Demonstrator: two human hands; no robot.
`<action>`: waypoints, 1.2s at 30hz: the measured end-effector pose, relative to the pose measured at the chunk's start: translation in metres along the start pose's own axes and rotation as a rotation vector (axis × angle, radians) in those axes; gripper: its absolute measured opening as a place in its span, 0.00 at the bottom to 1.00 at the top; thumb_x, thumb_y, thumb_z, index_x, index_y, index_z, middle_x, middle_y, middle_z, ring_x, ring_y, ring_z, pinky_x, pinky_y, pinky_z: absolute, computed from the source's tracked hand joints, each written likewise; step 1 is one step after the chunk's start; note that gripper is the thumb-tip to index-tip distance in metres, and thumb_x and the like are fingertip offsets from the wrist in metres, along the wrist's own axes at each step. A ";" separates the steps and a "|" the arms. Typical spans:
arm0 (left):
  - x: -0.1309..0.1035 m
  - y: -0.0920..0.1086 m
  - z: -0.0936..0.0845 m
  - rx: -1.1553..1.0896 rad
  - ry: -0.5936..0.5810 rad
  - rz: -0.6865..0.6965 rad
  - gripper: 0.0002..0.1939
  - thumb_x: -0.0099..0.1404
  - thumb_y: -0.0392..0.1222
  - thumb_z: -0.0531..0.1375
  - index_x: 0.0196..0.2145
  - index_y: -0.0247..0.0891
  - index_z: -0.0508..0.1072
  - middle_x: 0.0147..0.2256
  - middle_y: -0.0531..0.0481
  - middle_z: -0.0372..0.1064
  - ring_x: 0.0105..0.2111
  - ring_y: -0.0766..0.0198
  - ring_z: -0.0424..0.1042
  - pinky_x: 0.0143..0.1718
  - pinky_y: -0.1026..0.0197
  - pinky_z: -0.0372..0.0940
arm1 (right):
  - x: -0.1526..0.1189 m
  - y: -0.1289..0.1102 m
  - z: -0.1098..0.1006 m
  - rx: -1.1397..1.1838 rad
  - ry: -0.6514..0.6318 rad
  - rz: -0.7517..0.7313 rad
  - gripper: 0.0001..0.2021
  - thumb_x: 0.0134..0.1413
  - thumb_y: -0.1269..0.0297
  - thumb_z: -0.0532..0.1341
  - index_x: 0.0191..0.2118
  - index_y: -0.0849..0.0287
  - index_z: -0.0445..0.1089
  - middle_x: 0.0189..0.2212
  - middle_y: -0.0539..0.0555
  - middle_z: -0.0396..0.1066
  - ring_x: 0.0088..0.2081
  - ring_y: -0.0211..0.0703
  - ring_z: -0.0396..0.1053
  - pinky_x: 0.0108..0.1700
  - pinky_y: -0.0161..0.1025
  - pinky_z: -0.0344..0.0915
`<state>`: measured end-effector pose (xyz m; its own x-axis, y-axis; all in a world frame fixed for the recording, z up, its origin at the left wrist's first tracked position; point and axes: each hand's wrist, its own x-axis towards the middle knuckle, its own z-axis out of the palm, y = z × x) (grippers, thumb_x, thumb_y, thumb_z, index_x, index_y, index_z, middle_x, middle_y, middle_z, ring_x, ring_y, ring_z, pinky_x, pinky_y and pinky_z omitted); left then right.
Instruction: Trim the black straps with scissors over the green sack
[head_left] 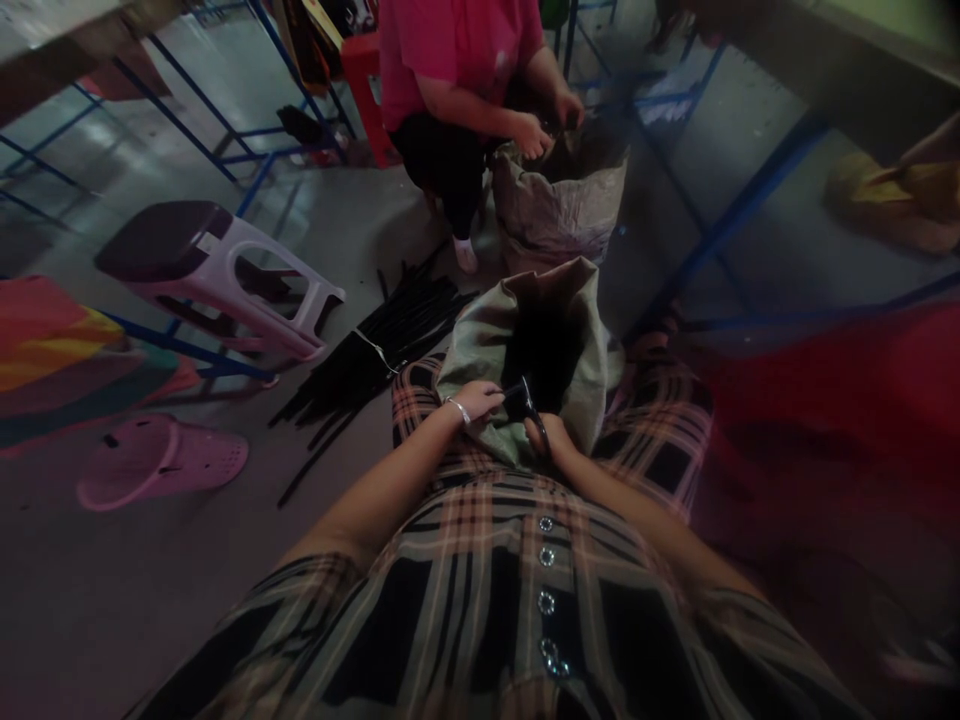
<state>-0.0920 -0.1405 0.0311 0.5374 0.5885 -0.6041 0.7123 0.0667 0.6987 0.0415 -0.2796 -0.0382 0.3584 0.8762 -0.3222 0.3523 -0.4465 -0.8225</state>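
Seems to be at a cutting step — pinching a small dark piece (512, 392) narrowly between the fingers of the left hand (478, 399), gripping scissors (533, 415) in the curled fingers of the right hand (551, 436), right over the open sack (480, 345). Cannot tell the gap between the blades. Probably calls next for a steady pinch — and for keeping the blades clear of the left fingertips.

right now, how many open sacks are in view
2: the near sack between the wearer's legs, and the far sack just beyond it, in front of the co-worker. More may be hidden in the dim areas.
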 end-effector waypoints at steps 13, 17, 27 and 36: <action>-0.003 0.000 -0.004 -0.189 -0.004 -0.087 0.12 0.60 0.46 0.61 0.38 0.35 0.71 0.19 0.57 0.65 0.14 0.75 0.59 0.16 0.72 0.56 | 0.001 0.000 -0.001 0.029 0.016 -0.006 0.16 0.51 0.56 0.52 0.18 0.58 0.62 0.16 0.51 0.63 0.21 0.37 0.61 0.26 0.34 0.57; 0.001 0.001 -0.003 -0.235 0.009 -0.061 0.12 0.60 0.46 0.62 0.37 0.34 0.71 0.20 0.56 0.66 0.14 0.76 0.60 0.16 0.73 0.56 | 0.005 0.004 0.003 0.051 -0.060 -0.022 0.13 0.50 0.58 0.53 0.21 0.59 0.63 0.20 0.51 0.66 0.24 0.38 0.63 0.28 0.33 0.58; 0.005 0.014 0.012 -0.155 -0.011 0.010 0.14 0.62 0.39 0.58 0.46 0.34 0.71 0.19 0.57 0.64 0.12 0.75 0.58 0.15 0.71 0.53 | 0.006 0.004 0.001 0.005 -0.166 -0.011 0.08 0.50 0.60 0.55 0.31 0.59 0.66 0.28 0.50 0.67 0.31 0.39 0.63 0.33 0.34 0.59; -0.001 0.020 0.010 -0.018 -0.039 0.030 0.15 0.62 0.40 0.59 0.46 0.33 0.72 0.18 0.56 0.63 0.13 0.74 0.58 0.17 0.70 0.52 | 0.006 0.004 0.005 0.010 -0.100 0.002 0.06 0.47 0.65 0.55 0.25 0.60 0.66 0.23 0.50 0.66 0.26 0.37 0.61 0.29 0.32 0.56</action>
<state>-0.0737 -0.1475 0.0418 0.5756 0.5590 -0.5969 0.6875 0.0644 0.7233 0.0405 -0.2749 -0.0461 0.2713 0.8890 -0.3688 0.3428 -0.4473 -0.8261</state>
